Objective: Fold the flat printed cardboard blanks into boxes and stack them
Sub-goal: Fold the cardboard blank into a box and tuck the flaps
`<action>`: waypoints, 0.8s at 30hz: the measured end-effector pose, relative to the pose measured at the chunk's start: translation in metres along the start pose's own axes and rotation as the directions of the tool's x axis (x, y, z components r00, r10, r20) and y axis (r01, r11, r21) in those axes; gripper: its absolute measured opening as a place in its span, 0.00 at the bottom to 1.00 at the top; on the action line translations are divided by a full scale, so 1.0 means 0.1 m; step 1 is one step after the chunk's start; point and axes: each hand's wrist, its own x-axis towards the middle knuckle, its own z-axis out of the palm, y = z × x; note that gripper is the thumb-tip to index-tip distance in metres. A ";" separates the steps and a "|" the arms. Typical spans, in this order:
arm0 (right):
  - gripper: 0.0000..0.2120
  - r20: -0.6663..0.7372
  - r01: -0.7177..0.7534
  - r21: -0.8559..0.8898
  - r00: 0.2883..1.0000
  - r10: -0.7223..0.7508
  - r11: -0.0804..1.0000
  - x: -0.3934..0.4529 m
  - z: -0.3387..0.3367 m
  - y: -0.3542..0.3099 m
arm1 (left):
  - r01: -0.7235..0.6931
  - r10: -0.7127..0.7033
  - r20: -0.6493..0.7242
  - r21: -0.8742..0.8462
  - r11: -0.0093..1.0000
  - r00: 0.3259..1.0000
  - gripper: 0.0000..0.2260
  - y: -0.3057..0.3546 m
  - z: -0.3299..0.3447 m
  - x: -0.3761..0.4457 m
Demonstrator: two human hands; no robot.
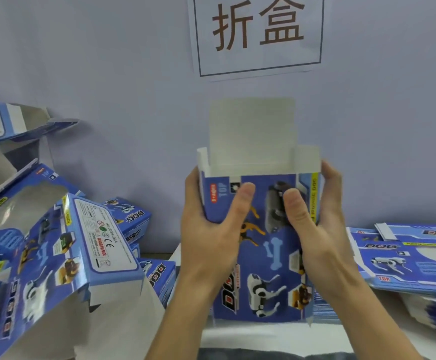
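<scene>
While my left hand [211,229] clasps the left edge of the half-formed box [258,245], thumb pressed on the printed front and fingers wrapped behind, my right hand [315,224] does the same on the right edge, its thumb lying across the grey dog picture. Both hands grasp it, one per side, and neither is nearer than the other; the box sits squarely between them, held upright in front of me above the surface [263,336].

Its long axis runs vertically, the print upside down to me, so the end marked TOP faces up and away. That upper end is open: the tall white lid flap [252,131] stands straight up at the back, and two short side flaps [309,159] rise just above my fingertips. I judge this is what the next move turns on, since the flaps lie directly above and beyond my thumbs, so the side tabs could be tipped inward from where I hold and the lid flap folded toward me over them. Whether the bottom end is closed I cannot tell.

Farther out, a stack of flat blanks [404,255] lies to the right of my right wrist, near at hand. To my left, well apart from the box, folded boxes [63,255] are piled loosely, some with open flaps. A paper sign [258,32] hangs on the wall behind.
</scene>
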 end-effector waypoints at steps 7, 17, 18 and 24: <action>0.34 -0.101 0.010 -0.095 0.995 -0.020 0.995 -0.02 -0.04 0.15 | -0.027 0.022 0.084 0.064 0.998 0.996 0.26 -0.01 0.00 0.03; 0.35 0.045 -0.002 -0.035 0.999 0.003 0.999 -0.09 0.17 0.08 | 0.021 -0.007 -0.130 0.107 0.994 0.991 0.23 0.06 -0.05 0.05; 0.34 0.057 0.012 -0.043 0.998 -0.010 0.999 -0.09 0.20 0.08 | -0.005 0.025 -0.155 0.127 0.992 0.988 0.22 0.03 -0.08 0.06; 0.19 0.049 -0.037 -0.126 0.998 0.043 0.991 -0.11 0.13 0.14 | -0.046 0.058 -0.088 0.125 0.991 0.994 0.18 -0.08 -0.12 0.09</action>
